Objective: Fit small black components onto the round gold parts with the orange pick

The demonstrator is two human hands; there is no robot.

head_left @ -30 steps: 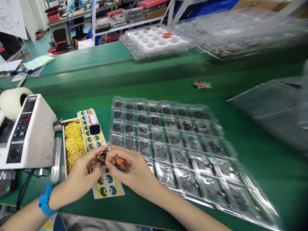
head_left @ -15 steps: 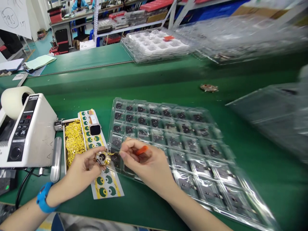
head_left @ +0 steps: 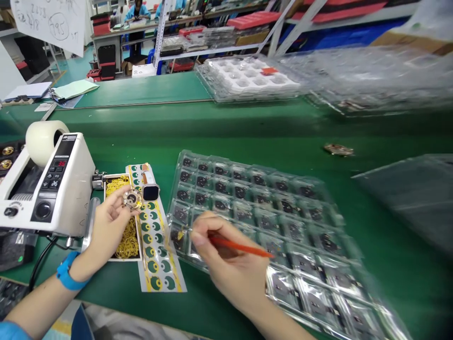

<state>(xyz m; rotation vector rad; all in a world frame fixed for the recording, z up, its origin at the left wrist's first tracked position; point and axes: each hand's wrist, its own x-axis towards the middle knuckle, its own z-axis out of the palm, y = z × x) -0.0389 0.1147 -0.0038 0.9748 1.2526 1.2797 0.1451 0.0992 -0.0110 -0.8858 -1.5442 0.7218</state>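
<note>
My left hand point(head_left: 112, 219) pinches a round metallic part point(head_left: 132, 199) with a dark centre, above the white box point(head_left: 140, 250) of yellow rings point(head_left: 128, 241). In my right hand point(head_left: 230, 257) is an orange stick-like tool point(head_left: 240, 246), held like a pen over the left edge of a clear compartment tray point(head_left: 222, 215). Small dark parts sit in the tray's pockets. A small yellow piece point(head_left: 180, 234) shows at a pocket beside my right fingertips. Between the hands lies a sheet of green and yellow stickers point(head_left: 155, 241), with a watch point(head_left: 150, 192) on its upper part.
At left stands a white tape dispenser point(head_left: 74, 189) with a roll. Stacked clear trays point(head_left: 247, 78) line the raised ledge at the back. Another round part point(head_left: 339, 150) lies at back right, near a grey plastic sheet point(head_left: 417, 189). People sit at a far bench.
My left hand has moved left and up with the round part, away from my right hand. The orange tool now points more to the right. The camera view has shifted.
</note>
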